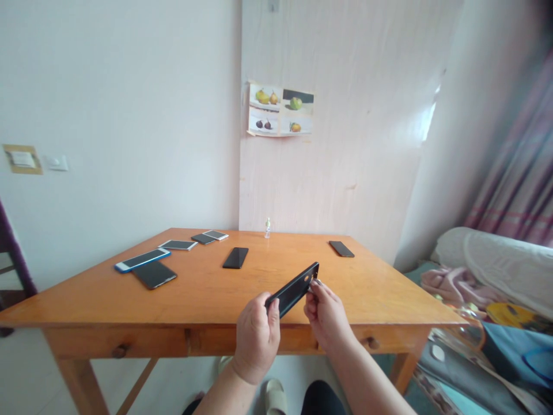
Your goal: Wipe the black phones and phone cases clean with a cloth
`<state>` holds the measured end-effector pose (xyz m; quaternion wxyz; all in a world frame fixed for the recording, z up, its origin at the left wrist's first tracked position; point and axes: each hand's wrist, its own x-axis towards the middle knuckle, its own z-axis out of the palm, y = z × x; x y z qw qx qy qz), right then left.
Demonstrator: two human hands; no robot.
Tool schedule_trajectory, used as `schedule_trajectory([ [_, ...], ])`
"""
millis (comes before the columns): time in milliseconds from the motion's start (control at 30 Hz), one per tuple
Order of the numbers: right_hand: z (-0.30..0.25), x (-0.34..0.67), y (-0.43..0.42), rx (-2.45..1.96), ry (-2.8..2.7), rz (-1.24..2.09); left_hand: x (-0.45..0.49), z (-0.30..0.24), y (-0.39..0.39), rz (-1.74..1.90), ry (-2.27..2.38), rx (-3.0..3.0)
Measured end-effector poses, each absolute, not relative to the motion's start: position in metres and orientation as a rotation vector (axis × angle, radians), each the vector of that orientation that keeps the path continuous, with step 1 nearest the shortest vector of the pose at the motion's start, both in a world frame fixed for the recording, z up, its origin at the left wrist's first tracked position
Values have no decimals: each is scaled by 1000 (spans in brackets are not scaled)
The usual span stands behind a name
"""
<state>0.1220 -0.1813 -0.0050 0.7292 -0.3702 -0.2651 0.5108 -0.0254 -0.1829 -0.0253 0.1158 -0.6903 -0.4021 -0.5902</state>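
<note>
The largest item is the wooden counter (pixel 285 311), with its drawers on the near side. Above its near edge I find both my hands at work: my left grip (pixel 258 327) is closed firmly on the near left end of the work piece, thumb over the rim; my right grip (pixel 327 311) is drawn to a pinch at the far right end. Whether the rim or some small item lies between those right fingertips I cannot tell. The piece is a black phone case (pixel 292 295), held clear of the counter and tilted, its hollow side towards me. I judge the step in hand to be handling at the camera-hole end; the next move calls for a steady left hold and fine, light right fingers, as the shell may flex. Left on the counter lie a blue-edged phone (pixel 144 260), a dark phone (pixel 154 275) just beside it on the near side, a white-edged phone (pixel 178 245) farther off, and two smaller devices (pixel 203 238) at the far left. One black phone (pixel 235 257) lies mid-counter, another handset (pixel 341 249) far right. Smallest is a little bottle (pixel 267 229), upright at the far edge.
</note>
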Motion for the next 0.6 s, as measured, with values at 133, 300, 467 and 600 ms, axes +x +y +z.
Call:
schedule_trajectory([
  [133, -22, 91, -201, -803, -752, 1309, -23, -29, -180, -1794, -1280, -2056],
  [300, -17, 105, -195, -815, -794, 1238, -27, -28, -183, -1895, -1387, -2103],
  [467, -6, 126, -181, -801, -731, 1082, -23, -18, -189, -2178, -1565, -2087],
  [600, -23, 96, -203, -860, -964, 1208, -18, -12, -188, -2448, -1845, -1988],
])
